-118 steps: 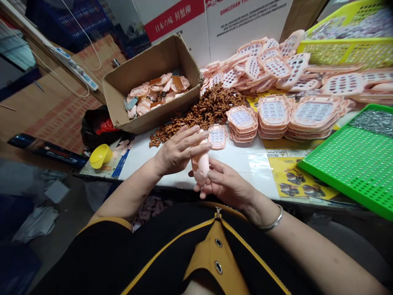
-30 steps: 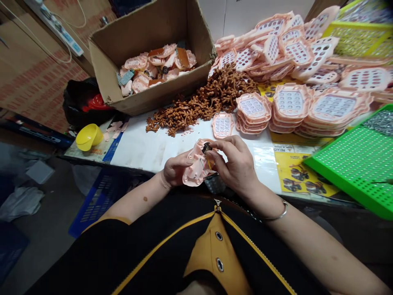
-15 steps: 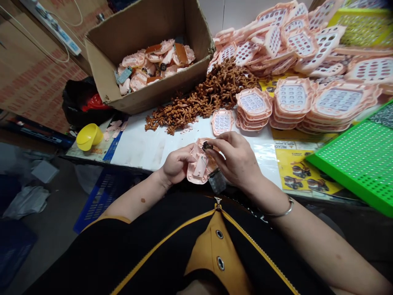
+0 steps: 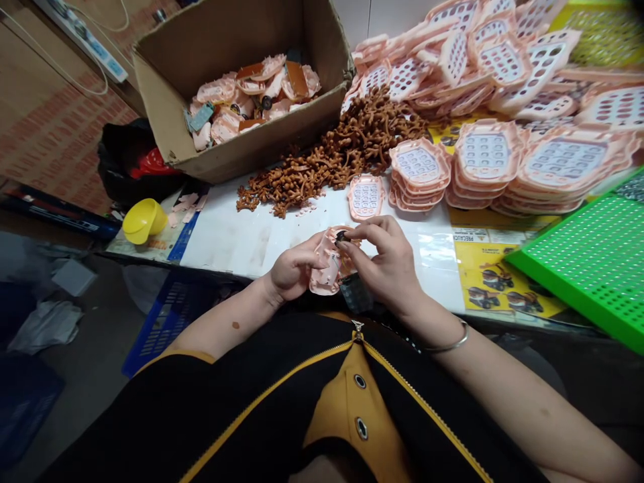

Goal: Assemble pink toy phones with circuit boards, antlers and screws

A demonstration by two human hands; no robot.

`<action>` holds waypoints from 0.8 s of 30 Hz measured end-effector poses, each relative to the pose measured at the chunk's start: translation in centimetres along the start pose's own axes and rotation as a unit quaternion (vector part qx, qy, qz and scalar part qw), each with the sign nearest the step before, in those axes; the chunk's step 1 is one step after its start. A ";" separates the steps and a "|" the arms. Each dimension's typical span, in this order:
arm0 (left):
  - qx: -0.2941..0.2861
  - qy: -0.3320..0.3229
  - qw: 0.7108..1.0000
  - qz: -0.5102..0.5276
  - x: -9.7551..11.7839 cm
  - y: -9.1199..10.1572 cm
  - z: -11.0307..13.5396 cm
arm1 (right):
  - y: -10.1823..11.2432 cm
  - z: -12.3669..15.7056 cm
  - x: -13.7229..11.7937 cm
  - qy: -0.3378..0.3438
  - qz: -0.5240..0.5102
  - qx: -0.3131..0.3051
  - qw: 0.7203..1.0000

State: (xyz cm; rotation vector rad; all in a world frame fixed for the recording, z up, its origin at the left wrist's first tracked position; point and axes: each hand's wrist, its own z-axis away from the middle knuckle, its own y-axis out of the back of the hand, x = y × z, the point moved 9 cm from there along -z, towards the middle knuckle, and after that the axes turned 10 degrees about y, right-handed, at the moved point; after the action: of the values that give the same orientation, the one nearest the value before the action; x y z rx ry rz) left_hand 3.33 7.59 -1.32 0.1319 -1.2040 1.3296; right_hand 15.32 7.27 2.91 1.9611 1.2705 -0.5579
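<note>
A pink plastic shell half (image 4: pixel 326 272), its open side facing up, sits in a person's left hand (image 4: pixel 296 265) just over the near edge of a white-topped table (image 4: pixel 241 231). The left hand grips the shell by its side, thumb on the rim, the other fingers largely hidden behind it. The right hand (image 4: pixel 387 258) pinches a small dark part (image 4: pixel 342 237) between thumb and forefinger at the shell's far end; the fingertips cover much of the part, and its exact kind cannot be told. A dark, boxy piece (image 4: pixel 356 293) hangs below the right hand, too dim to make out, and thin wires show faintly inside the shell.

Beyond the hands lies a single pink keypad panel (image 4: pixel 365 196), beside a short stack of similar panels (image 4: pixel 420 164). Behind it spreads a heap of brown, knobbly pieces (image 4: pixel 337 157), next to a cardboard box (image 4: pixel 251 33) of pink shells, its top cut off by the frame. A green perforated tray (image 4: pixel 578 255) runs out of view at the right edge.
</note>
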 end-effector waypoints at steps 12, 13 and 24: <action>0.039 0.018 0.999 0.010 -1.4 0.6 -1.1 | -1.6 1.0 3.7 -0.207 -0.133 -0.069 0.967; 0.044 0.022 0.999 0.005 -1.4 0.7 -1.1 | -1.3 0.8 3.2 -0.169 -0.085 -0.069 0.980; 0.089 0.008 0.995 -0.035 -1.2 1.1 -1.2 | -2.1 0.7 2.6 -0.088 -0.089 -0.103 0.987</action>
State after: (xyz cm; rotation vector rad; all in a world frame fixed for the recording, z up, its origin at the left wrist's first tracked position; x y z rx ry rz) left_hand 3.46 7.99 -3.33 0.2891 -1.0569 1.3727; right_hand 14.54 8.82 -0.08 1.6034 1.3410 -0.6452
